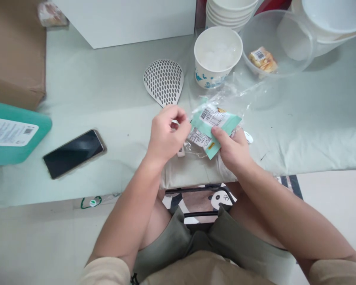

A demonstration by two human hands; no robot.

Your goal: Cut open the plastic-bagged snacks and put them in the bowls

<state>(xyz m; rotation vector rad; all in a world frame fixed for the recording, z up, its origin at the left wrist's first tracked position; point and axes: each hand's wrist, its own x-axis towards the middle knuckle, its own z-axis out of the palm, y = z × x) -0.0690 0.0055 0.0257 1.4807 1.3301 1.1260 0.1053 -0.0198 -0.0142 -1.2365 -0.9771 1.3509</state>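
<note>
My right hand (235,148) grips a mint-green printed packet (225,120) with barcode labels, its thumb pressed on the front. Clear plastic film (235,89) lies around and behind the packet. Beside its left edge, my left hand (169,132) is closed with thumb and fingertips pinched together; whatever is between them is too small to make out. A grey skimmer (163,81) with a perforated head lies beyond my left hand, which covers part of its handle. Just behind the packet stands a paper cup (204,73) with a blue pattern and clear, ice-like contents.
A clear plastic bowl (307,59) and a small wrapped snack (263,59) are at back right, near stacked paper cups (212,19) and white tubs (329,43). On the left are a phone (74,154), a green container (37,118) and a cardboard box (16,51).
</note>
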